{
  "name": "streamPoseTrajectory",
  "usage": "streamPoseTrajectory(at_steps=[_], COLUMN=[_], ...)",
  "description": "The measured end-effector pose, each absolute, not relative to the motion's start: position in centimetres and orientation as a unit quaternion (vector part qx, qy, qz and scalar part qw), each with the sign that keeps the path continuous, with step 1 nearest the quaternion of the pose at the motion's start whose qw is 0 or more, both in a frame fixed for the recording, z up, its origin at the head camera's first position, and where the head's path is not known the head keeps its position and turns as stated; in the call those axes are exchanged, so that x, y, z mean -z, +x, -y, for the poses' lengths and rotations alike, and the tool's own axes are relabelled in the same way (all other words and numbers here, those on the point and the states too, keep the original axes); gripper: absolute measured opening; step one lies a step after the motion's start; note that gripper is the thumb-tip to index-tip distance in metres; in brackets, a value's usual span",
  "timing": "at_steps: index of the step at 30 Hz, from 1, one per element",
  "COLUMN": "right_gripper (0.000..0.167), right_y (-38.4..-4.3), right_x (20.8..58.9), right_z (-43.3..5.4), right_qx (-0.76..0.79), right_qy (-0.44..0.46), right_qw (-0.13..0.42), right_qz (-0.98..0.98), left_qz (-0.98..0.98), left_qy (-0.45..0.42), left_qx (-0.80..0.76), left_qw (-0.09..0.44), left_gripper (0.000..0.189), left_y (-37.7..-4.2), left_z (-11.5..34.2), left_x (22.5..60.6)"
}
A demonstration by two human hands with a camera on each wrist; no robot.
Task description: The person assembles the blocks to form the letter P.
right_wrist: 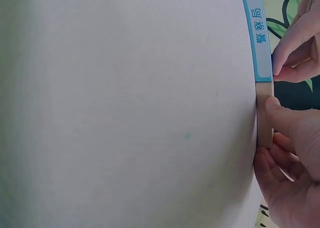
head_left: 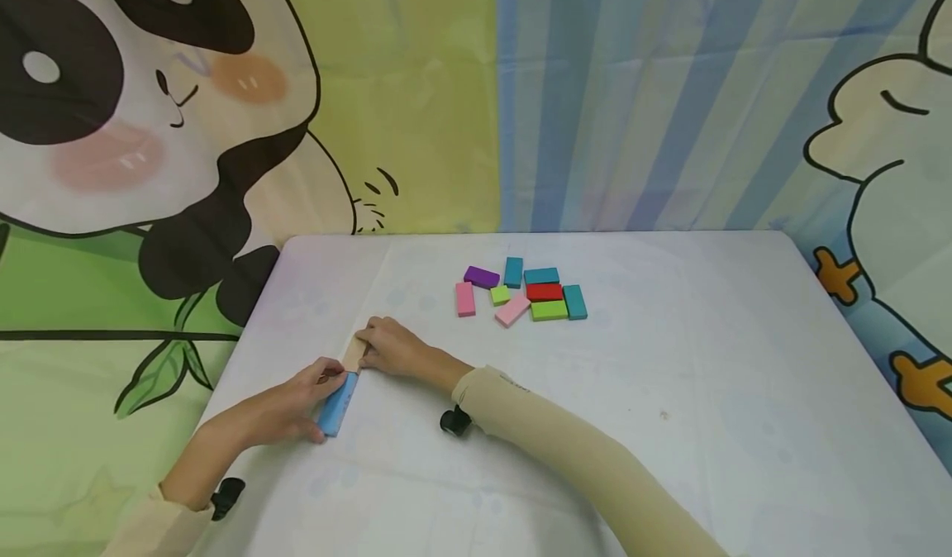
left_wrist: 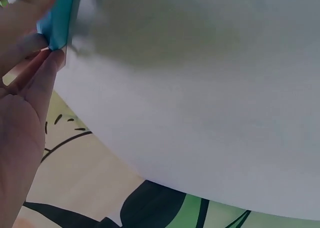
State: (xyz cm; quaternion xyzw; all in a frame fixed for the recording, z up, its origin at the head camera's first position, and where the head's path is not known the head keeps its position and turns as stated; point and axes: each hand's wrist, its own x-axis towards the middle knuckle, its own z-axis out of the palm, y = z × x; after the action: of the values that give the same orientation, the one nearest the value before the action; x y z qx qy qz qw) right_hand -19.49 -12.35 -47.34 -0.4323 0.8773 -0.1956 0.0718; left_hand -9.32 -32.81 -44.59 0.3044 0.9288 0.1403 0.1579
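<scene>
On the left part of the table, my left hand (head_left: 301, 396) holds a long blue block (head_left: 338, 406) by its left side, thumb near the close end and fingers at the far end. Chinese characters are printed on the blue face (right_wrist: 259, 33). A plain wooden block (right_wrist: 264, 113) lies in line with it, end against end. My right hand (head_left: 394, 348) pinches this wooden block between thumb and fingers, covering part of it in the head view. The left wrist view catches the blue block (left_wrist: 62, 15) at its upper left corner, partly behind fingers.
Beyond the hands, a loose group of painted blocks lies on the white table (head_left: 669, 334): a purple block (head_left: 482, 277), a red block (head_left: 545, 292), and several teal, pink and green ones. A printed cloth (head_left: 416, 86) with cartoon animals hangs behind the table.
</scene>
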Motion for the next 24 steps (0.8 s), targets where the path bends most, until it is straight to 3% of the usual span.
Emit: streamPoseTrajectory(at_steps=[7, 15, 19, 24], right_gripper=[0.049, 0.054, 0.059, 0.054], right_y=[-19.6, -20.4, -23.4, -26.3], right_x=[47.4, 45.5, 43.8, 44.5], right_z=[12.1, 10.0, 6.2, 1.0], right_qx=[0.21, 0.162, 0.14, 0.086], right_qy=[-0.428, -0.417, -0.37, -0.355], right_qw=[0.079, 0.086, 0.102, 0.09], right_qz=[-0.876, -0.89, -0.913, -0.927], left_qz=[-0.939, -0.946, -0.941, -0.934], left_qy=[0.319, 0.292, 0.312, 0.329], left_qx=[-0.111, -0.096, -0.079, -0.083], left_qw=[0.064, 0.102, 0.104, 0.109], left_gripper=[0.054, 0.077, 0.07, 0.064], left_y=[-10.3, -11.6, -12.2, -12.4], left_z=[32.1, 31.1, 30.8, 31.1], left_x=[45.0, 44.5, 44.0, 44.0])
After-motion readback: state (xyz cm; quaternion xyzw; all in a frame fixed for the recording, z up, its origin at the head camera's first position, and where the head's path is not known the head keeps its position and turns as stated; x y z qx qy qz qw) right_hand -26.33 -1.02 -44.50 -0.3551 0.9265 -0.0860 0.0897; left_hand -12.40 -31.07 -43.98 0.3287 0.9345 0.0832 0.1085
